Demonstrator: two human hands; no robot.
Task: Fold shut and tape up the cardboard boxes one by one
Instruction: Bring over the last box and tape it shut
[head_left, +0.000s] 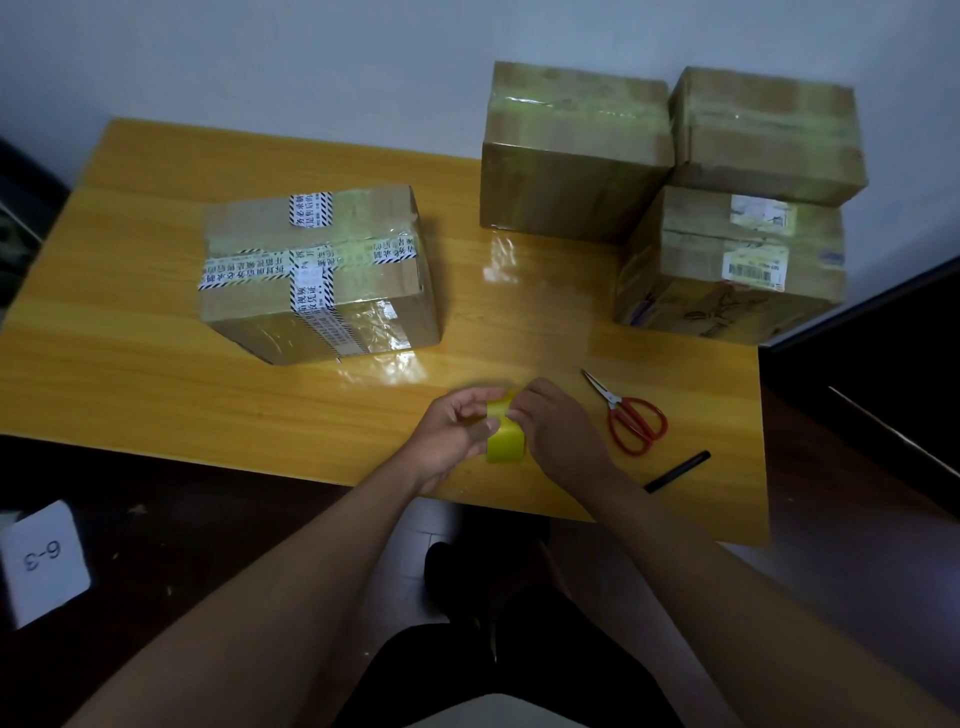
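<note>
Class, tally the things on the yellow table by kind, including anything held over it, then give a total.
Cardboard boxes: 4
Tape roll: 1
Scissors: 1
Black pen: 1
Total: 7

We see a closed cardboard box (317, 275) on the left, crossed with printed tape; three taped boxes (675, 197) are clustered at right — one stacked; a yellowish tape roll (505, 441) sits near the front edge.
</note>
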